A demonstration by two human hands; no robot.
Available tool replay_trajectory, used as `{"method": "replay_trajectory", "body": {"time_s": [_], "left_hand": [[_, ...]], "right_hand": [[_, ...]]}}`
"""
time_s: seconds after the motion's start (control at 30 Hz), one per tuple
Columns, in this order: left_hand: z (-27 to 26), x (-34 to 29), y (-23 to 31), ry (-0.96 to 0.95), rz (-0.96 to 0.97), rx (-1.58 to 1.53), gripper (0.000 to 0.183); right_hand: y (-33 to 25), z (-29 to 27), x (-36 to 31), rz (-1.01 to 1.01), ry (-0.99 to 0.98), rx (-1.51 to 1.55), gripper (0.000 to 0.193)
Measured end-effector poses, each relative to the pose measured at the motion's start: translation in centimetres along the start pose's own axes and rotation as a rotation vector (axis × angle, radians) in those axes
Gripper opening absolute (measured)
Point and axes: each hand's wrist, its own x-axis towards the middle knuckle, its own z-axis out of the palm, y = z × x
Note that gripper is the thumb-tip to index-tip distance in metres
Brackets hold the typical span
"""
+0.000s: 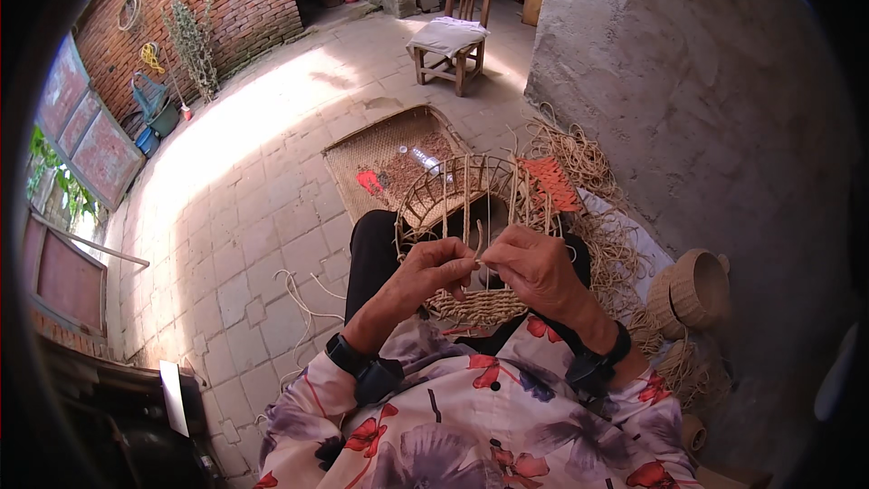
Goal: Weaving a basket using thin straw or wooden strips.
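A partly woven basket point(471, 310) rests on my lap, with thin upright ribs at the far side and a dense band of twisted straw cord on the near side. Above it, my left hand point(436, 268) and my right hand point(536, 270) meet almost fingertip to fingertip. Each is closed in a pinch on a thin straw cord point(479, 234), whose short end sticks up between them. An orange woven patch point(549, 183) shows at the basket's far right.
A shallow woven tray point(353, 172) with small brown bits, a clear bottle and something red lies beyond my knees. Loose straw cord point(579, 154) heaps along the wall at right, near round woven baskets point(699, 290). A wooden chair point(453, 36) stands farther off.
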Motion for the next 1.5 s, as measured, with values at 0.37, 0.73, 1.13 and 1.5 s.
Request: {"method": "replay_trajectory", "body": {"time_s": [0.37, 0.73, 1.13, 1.5], "left_hand": [[-0.1, 1.1, 1.8, -0.138, -0.054, 0.173, 0.013], [1.5, -0.6, 1.5, 0.047, 0.066, 0.319, 0.016], [0.8, -0.7, 1.0, -0.009, 0.144, 0.375, 0.021], [1.0, 0.0, 0.2, 0.032, 0.107, -0.005, 0.023]], "right_hand": [[-0.4, -0.8, 0.0, 0.13, -0.102, 0.072, 0.009], [1.6, -1.6, 0.3, 0.4, -0.286, 0.471, 0.012], [3.1, -1.1, -0.7, 0.561, -0.37, 0.873, 0.015], [1.3, 0.1, -0.6, 0.267, -0.097, 0.363, 0.014]]}}
